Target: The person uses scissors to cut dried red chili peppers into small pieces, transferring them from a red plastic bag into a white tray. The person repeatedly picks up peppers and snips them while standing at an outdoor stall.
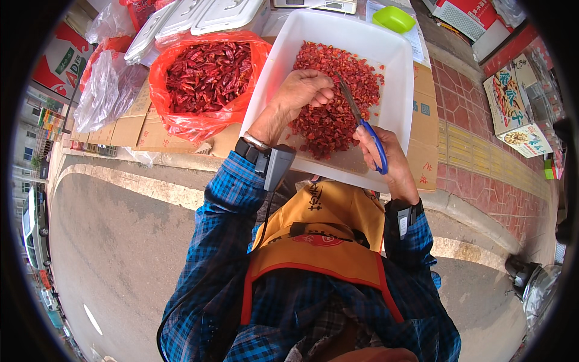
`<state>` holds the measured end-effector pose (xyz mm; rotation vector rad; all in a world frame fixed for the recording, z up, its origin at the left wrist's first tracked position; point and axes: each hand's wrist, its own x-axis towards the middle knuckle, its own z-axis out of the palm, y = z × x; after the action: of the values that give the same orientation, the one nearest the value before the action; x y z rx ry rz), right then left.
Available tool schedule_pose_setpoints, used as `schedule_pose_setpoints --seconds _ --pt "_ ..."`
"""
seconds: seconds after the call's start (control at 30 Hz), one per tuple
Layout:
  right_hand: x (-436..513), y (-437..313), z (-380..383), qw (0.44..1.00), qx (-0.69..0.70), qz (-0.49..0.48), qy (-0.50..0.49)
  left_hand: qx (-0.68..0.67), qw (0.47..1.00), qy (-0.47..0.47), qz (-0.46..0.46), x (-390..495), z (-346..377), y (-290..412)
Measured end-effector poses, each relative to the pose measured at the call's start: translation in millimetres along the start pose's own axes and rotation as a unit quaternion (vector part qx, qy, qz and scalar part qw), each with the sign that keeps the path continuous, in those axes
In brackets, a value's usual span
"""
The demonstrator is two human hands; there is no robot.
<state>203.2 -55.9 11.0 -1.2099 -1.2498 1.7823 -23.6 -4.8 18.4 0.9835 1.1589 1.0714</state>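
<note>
My right hand (384,151) grips a pair of scissors (373,145) with blue handles. The blades point up and away over the tray, and their tips lie beside the fingers of my left hand (310,88). That hand has its fingers curled in over the tray; whether a pepper piece is between them cannot be made out. Below both hands, cut dried red chili pieces (330,131) cover much of the floor of a white plastic tray (398,90). Left of the tray, a red plastic bag (158,104) stands open, filled with whole dried red chilies (210,77).
Flattened cardboard (423,135) lies under the tray. White lidded boxes (226,16) and a scale (321,4) stand behind. A green plastic bowl (393,19) sits at the tray's far right corner. Clear plastic bags (104,90) lie at left. A printed carton (515,106) stands on the right.
</note>
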Motion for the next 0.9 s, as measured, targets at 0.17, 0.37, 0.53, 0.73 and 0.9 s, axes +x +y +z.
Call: schedule_pose_setpoints --seconds 0.17,0.37,0.53,0.73,0.9 --pt "-0.6 -1.7 0.4 1.0 -0.012 0.003 -0.001 0.003 1.0 0.009 0.002 0.7 -0.2 -1.5" --pt "-1.9 -2.4 -0.1 1.0 -0.028 0.003 0.012 0.004 1.0 0.011 0.003 1.1 -0.8 -1.7" --pt "3.9 5.3 -2.5 0.998 -0.061 -0.02 0.001 -0.026 0.999 0.035 0.013 1.9 -0.2 -1.5" --pt "8.6 7.4 -8.8 0.982 -0.178 -0.022 -0.064 -0.05 0.998 0.013 0.028 2.0 -0.3 -3.0" --pt "4.7 6.6 -6.9 0.985 -0.162 -0.024 -0.049 -0.017 0.999 -0.034 0.012 0.2 3.2 -3.4"
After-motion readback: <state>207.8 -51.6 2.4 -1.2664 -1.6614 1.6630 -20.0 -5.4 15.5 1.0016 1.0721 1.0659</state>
